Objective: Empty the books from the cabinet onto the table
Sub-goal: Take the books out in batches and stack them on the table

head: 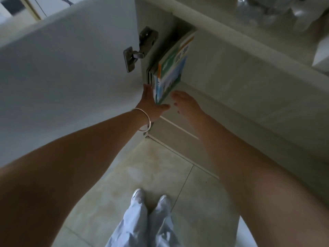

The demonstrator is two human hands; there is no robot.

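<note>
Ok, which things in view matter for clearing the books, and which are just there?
Job:
- books upright in the cabinet
- left hand flat against them
- right hand open beside them

Just there:
- door hinge
- bracelet
- floor tiles

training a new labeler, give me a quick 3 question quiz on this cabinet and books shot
1. True or false: the cabinet door stands open.
2. Which wrist wears the bangle? A left, B right, C neither.
3. Fill in: the books stand upright against the cabinet's ____ wall.

Key
1. True; its hinge is exposed.
2. A; the left hand lies flat at the books' outer edges, the right hand reaches in beside them, holding nothing.
3. Left.
</note>
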